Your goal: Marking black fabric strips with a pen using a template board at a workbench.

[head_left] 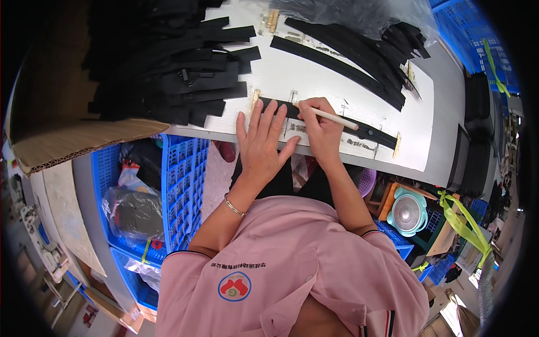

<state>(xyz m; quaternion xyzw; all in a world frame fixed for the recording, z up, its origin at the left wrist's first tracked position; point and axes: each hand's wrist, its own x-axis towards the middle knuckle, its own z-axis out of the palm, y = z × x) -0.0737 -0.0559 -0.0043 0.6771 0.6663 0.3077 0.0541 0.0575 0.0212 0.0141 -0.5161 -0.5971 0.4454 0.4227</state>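
Your left hand (261, 137) is spread out flat and grips nothing, its fingertips resting on a black strip (383, 137). Your right hand (324, 132), just to the right of it, pinches a white pencil (341, 120) between thumb and fingers. The pencil slants, its tip up by the right fingertips at the strip and its blunt end out to the right; whether the tip touches the strip, you cannot tell from here. The strip lies in front of you on a white board (418, 115), running from beneath your left fingers, past your right hand and on to the right, between a tan block (256, 96) by your left fingertips and another tan piece (397, 145) well right of your right hand. Beyond your right hand lie more black strips (337, 63), with clear plastic (337, 10) past them. A big pile of black strips (216, 70) sits to the left of and beyond your left hand, next to a cardboard box (101, 140). Below and left of your left hand stands a blue crate (185, 180). A turquoise fan (407, 213) is to the right of your right forearm, lower down.
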